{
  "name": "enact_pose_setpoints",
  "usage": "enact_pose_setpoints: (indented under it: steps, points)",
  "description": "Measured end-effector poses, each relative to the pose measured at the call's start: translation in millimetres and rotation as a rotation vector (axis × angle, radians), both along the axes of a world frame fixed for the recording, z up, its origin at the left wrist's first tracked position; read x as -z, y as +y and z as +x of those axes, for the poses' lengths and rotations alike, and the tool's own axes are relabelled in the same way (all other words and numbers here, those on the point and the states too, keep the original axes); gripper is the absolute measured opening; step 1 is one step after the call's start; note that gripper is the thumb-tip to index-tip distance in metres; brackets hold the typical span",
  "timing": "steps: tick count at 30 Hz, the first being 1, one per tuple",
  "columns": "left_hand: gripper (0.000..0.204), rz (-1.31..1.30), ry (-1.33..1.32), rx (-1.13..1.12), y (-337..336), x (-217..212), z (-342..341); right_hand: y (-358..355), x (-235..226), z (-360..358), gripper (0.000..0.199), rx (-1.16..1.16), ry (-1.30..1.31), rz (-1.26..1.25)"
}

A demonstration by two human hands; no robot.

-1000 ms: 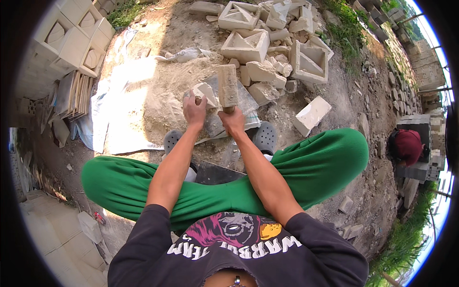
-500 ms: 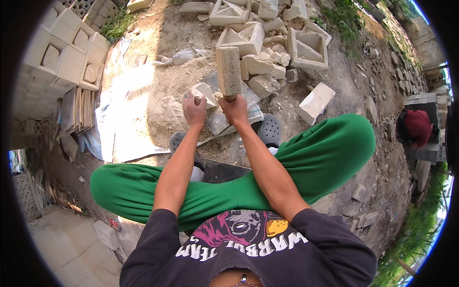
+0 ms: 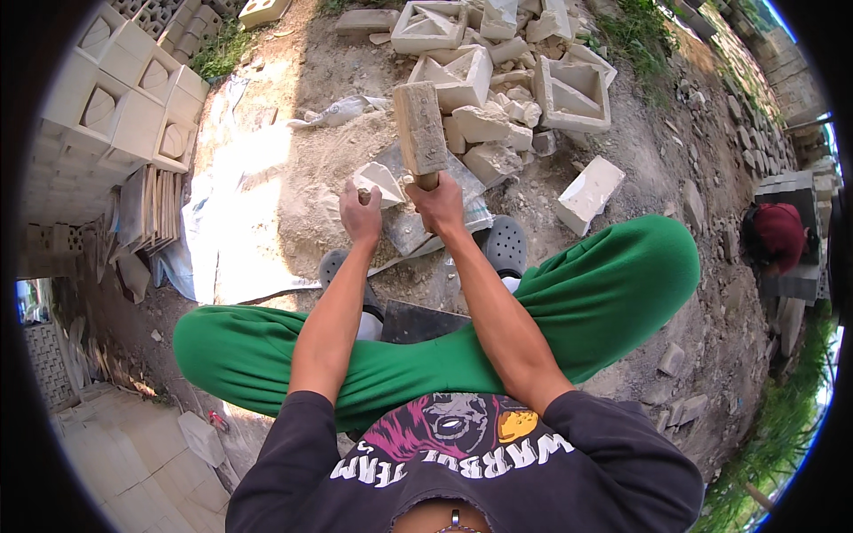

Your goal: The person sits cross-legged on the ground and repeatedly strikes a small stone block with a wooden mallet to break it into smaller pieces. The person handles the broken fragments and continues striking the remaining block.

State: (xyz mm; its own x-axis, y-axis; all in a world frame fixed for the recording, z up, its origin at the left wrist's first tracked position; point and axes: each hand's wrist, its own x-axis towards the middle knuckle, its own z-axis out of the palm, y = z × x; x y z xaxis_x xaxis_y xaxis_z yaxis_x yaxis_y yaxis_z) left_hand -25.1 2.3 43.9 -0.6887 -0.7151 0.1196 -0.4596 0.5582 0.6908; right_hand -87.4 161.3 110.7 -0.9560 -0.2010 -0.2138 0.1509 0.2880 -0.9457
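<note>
In front of me my right hand [image 3: 436,204] is wrapped round the short handle of a mallet [image 3: 420,129]. Its big, dusty, block-shaped wooden head is raised and points away from me. Just left of it, my left hand [image 3: 360,216] curls its fingers and thumb against the near left side of a broken white block piece [image 3: 380,182]. That piece lies by a flat grey slab [image 3: 406,233] on the ground between my feet. The mallet head is apart from the piece, and part of the slab is hidden behind my right hand and the mallet.
Broken hollow blocks [image 3: 573,93] and rubble are heaped ahead. A whitish block [image 3: 590,195] lies to the right. Stacked blocks [image 3: 124,89] and thin boards [image 3: 149,209] stand at the left. Another person in dark red [image 3: 775,238] is at the far right.
The mallet head has tilted slightly to the left. My left hand stays at the block piece, and the rest of the view has shifted only slightly.
</note>
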Motion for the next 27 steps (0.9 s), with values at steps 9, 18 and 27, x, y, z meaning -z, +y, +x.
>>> enact_pose_setpoints:
  steps: [9, 18, 27]
  points:
    - [0.071, -0.027, 0.004, -0.061, -3.5, 8.3, -0.1, 13.3, 60.3, 27.7, 0.041, -0.258, -0.296, 0.535]
    - [0.072, -0.047, -0.021, -0.068, -9.4, 12.3, 6.2, 4.3, -3.4, 6.1, 0.038, -0.084, -0.068, 0.097]
    - [0.071, 0.063, -0.078, -0.02, -3.6, -0.2, 0.8, 13.4, 65.9, 23.8, 0.036, -0.227, -0.183, 0.608]
